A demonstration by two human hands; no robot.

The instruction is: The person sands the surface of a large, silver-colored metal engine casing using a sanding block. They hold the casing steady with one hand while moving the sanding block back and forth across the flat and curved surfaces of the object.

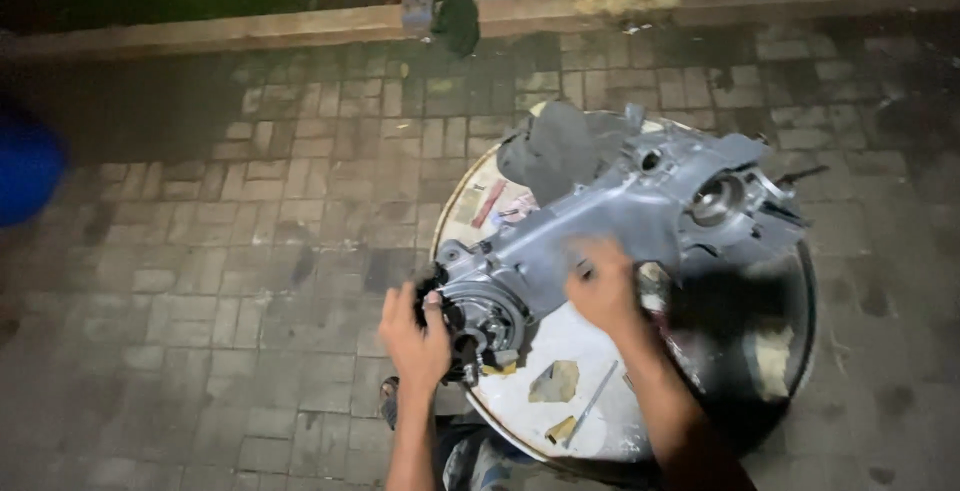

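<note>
Brick paving w/ round table [600, 421]; left hand [415, 336] is gripping engine case [600, 231] end, fingers curled; right hand [603, 286] is pressing just beside it, grip unclear (blurred).

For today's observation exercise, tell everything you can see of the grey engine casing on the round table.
The engine casing is a long, silver-grey cast metal piece lying slantwise on the round table. Its lower end carries a round hub, its upper end a round bore and a dark bulky part. The left hand grips the hub end; the right hand rests on its middle.
</note>
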